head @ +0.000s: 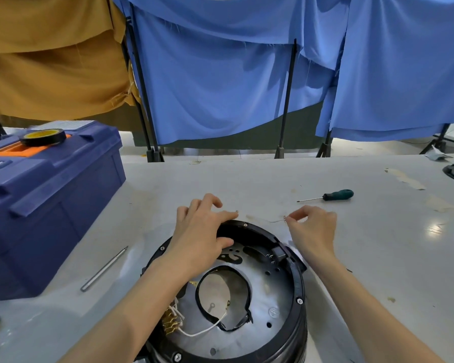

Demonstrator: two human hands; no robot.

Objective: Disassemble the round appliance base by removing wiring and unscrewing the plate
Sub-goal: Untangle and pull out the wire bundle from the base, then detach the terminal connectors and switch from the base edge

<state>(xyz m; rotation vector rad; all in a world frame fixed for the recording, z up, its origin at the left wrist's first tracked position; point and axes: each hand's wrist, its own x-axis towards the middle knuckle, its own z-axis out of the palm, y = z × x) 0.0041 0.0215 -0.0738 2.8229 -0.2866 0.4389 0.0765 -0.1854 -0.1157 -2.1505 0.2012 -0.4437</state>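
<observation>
Wire [269, 220], pinched by right fingers [295, 216], lies beyond base [297, 284]; left fingers [220, 215] rest spread.

bright, even light falls from above. the glossy white table [378, 258] carries a hard glare patch on its right side, and the round silver metal plate [273, 289] shows a dull sheen. shadows on the table are soft and pale. the wide lens bows the dark blue plastic toolbox [50, 205] and the table's far edge. the thin wire [275, 220] pinched by the right hand [312, 229] is barely resolved.
</observation>
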